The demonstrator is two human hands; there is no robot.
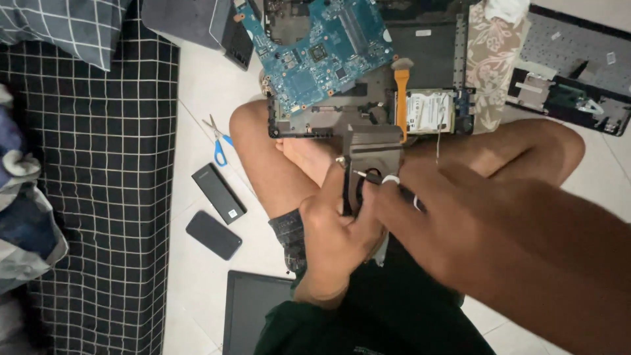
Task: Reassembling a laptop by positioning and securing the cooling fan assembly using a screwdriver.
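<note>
The person sits cross-legged on the floor (197, 85), and both hands meet over the lap. The left hand (335, 233) is clenched round the near edge of a dark metal fan (373, 154), holding it upright so its face turns toward the other hand. The right hand (407, 210) comes in from the right and pinches something small at the fan's lower edge; a white band shows at the fingertips, but blur hides whether it is a tool or a cable.

Just beyond the hands a stripped laptop base (342, 112) rests against the knees, close enough to reach. In it lie a blue board (315, 52), an orange pry tool (401, 98) and a silver drive (430, 112).

Left of the left hand, on the floor, lie scissors (217, 141), a black battery (219, 192) and a phone (213, 235). Far right sits a keyboard panel (572, 46).
</note>
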